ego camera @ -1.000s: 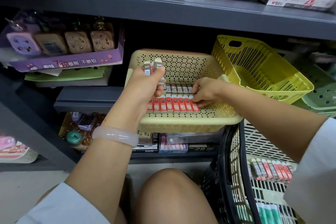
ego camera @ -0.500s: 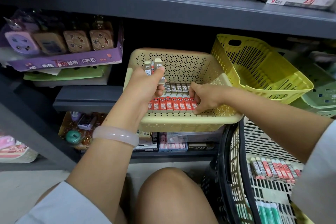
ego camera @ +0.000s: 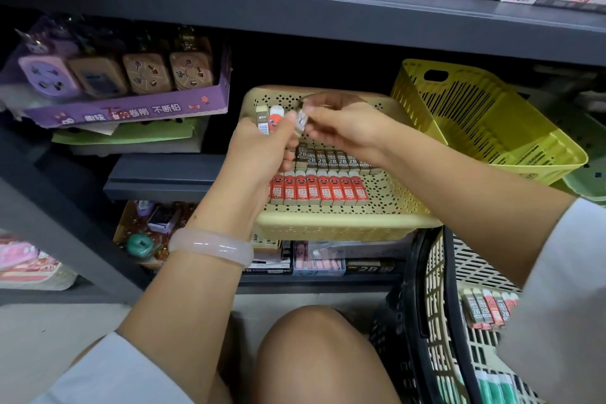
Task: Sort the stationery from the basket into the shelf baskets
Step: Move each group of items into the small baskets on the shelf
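My left hand (ego camera: 259,151) grips a small bunch of lead boxes (ego camera: 269,120) upright over the beige perforated shelf basket (ego camera: 344,223). My right hand (ego camera: 341,123) meets it and pinches one box (ego camera: 301,120) at the top of that bunch. Inside the beige basket lie a row of red lead boxes (ego camera: 316,190) and, behind it, a row of dark 2B boxes (ego camera: 331,159). At the lower right a black-rimmed source basket (ego camera: 423,289) holds more lead boxes (ego camera: 488,308) and green items (ego camera: 492,387).
An empty yellow basket (ego camera: 485,121) tilts to the right of the beige one, with a green basket (ego camera: 590,180) behind it. A purple display box of sharpeners (ego camera: 124,108) sits at the left. Grey shelf boards run above. My knee (ego camera: 314,354) is below.
My right hand has lifted off the rows in the beige basket and come up to my left hand, where it now pinches one box from the bunch.
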{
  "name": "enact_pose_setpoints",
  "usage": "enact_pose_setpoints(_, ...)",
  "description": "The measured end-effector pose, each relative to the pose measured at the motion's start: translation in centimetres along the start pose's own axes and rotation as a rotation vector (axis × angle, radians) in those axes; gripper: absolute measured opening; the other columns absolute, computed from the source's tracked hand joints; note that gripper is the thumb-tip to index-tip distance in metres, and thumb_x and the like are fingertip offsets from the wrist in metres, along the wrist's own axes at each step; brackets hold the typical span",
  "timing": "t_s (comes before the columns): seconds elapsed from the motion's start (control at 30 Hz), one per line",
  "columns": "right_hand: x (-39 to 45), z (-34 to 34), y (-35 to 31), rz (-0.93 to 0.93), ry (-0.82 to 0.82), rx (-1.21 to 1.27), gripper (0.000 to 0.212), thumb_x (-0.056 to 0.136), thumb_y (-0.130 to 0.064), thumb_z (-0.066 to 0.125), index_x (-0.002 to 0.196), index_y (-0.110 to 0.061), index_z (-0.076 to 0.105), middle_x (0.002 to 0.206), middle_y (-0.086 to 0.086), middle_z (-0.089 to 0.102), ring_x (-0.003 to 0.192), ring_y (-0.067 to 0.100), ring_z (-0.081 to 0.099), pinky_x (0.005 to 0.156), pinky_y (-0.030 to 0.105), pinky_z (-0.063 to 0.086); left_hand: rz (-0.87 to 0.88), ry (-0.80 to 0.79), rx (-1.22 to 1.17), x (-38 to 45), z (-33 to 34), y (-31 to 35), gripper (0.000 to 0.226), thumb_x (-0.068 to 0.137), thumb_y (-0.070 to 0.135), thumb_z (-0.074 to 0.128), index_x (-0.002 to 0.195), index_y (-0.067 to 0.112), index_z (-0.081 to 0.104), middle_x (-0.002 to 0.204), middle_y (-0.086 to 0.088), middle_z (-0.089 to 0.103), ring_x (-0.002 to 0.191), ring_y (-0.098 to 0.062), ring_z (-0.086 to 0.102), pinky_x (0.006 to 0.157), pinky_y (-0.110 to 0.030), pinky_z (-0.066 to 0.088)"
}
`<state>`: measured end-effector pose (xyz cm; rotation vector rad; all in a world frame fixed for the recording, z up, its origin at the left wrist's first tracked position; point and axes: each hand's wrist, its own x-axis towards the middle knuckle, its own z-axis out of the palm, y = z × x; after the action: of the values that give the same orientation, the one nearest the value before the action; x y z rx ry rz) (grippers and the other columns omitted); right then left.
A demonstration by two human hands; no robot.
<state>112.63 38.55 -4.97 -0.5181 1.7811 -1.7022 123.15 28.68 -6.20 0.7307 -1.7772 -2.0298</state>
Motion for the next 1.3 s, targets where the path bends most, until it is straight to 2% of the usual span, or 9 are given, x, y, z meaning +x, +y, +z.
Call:
enact_pose_setpoints(0.13,2.0,-0.9,0.8,0.05,0.262,-0.288,0.008,0.088,-0.009,0.061,0.084,-0.013,0.056,0.084,0.006,0.061,0.054,0.008,0.058,0.054,0.013,0.052,-0.023,0.025,-0.097,0.1,-0.7,0.6,0.008,0.097,0.015,0.043,0.102,0.011,0.049,0.086,-0.007,0.063,0.05,-0.008,0.053,0.046,-0.016,0.047)
enact_pose_setpoints(0.27,3.3,-0.5,1.7,0.237,0.242,-0.691,0.024,0.091,-0.015,0.057,0.109,0.001,0.059,0.074,0.009,0.06,0.061,0.016,0.055,0.077,0.029,0.054,-0.022,-0.022,-0.112,-0.1,-0.8,0.7,0.015,0.097,0.014,0.044,0.11,0.009,0.046,0.092,-0.007,0.067,0.057,-0.009,0.065,0.061,-0.021,0.057)
enact_pose_setpoints(0.43,3.4,0.2,2.0,0.329,0.219,-0.651,0.028,0.092,-0.01,0.054,0.115,0.005,0.057,0.067,0.009,0.056,0.061,0.017,0.055,0.078,0.036,0.053,-0.008,-0.047,-0.015,-0.1,-0.5,0.4,0.012,0.097,0.02,0.046,0.105,0.014,0.051,0.089,0.0,0.07,0.064,-0.01,0.06,0.057,-0.022,0.054)
enact_pose_setpoints(0.57,2.5,-0.3,1.1,0.214,0.274,-0.577,0.025,0.093,-0.016,0.054,0.113,-0.001,0.058,0.08,0.008,0.061,0.058,0.012,0.056,0.063,0.022,0.054,0.009,-0.063,0.104,-0.1,-0.4,0.1,0.006,0.095,0.026,0.047,0.097,0.022,0.051,0.083,0.008,0.071,0.052,-0.006,0.044,0.048,-0.018,0.037)
enact_pose_setpoints(0.77,-0.1,-0.2,-0.5,0.03,-0.145,-0.17,0.011,0.09,-0.024,0.058,0.092,-0.015,0.063,0.074,-0.004,0.066,0.066,0.003,0.06,0.065,0.014,0.051,0.018,-0.071,0.113,-0.4,0.1,0.0,0.019,0.094,0.027,0.051,0.103,0.011,0.055,0.081,0.001,0.068,0.05,-0.005,0.042,0.04,-0.012,0.034)
enact_pose_setpoints(0.9,-0.6,-1.1,-0.9,-0.05,-0.011,-0.221,0.005,0.088,-0.009,0.058,0.091,-0.012,0.062,0.078,-0.001,0.063,0.065,0.002,0.058,0.067,0.013,0.05,0.017,-0.054,0.099,-0.6,0.4,-0.2,0.016,0.095,0.025,0.048,0.089,0.014,0.057,0.081,0.0,0.062,0.053,-0.007,0.043,0.048,-0.017,0.036)
enact_pose_setpoints(1.03,-1.5,-3.4,-1.3,0.175,0.195,-0.528,0.003,0.09,-0.012,0.057,0.092,-0.01,0.058,0.078,0.004,0.06,0.062,0.009,0.054,0.064,0.02,0.051,0.024,-0.052,0.098,-0.8,0.2,-0.2,0.02,0.094,0.027,0.05,0.085,0.013,0.061,0.072,0.004,0.05,0.05,-0.008,0.036,0.037,-0.012,0.03)
enact_pose_setpoints(1.2,-1.9,-4.1,0.2,0.458,0.095,-1.145,0.02,0.093,-0.008,0.051,0.109,0.005,0.052,0.094,0.017,0.068,0.067,0.02,0.065,0.07,0.032,0.058,0.022,-0.062,0.141,-0.9,0.1,-0.1,0.024,0.092,0.032,0.052,0.094,0.011,0.064,0.064,0.005,0.036,0.054,-0.01,0.035,0.043,-0.016,0.03)
enact_pose_setpoints(1.3,-1.6,-3.8,1.1,0.492,0.094,-1.26,0.027,0.094,-0.003,0.048,0.119,0.006,0.049,0.102,0.021,0.066,0.062,0.021,0.065,0.06,0.031,0.059,0.039,-0.093,0.172,-1.1,0.0,0.0,0.024,0.093,0.03,0.053,0.073,0.016,0.054,0.064,0.005,0.034,0.052,-0.01,0.031,0.039,-0.015,0.027)
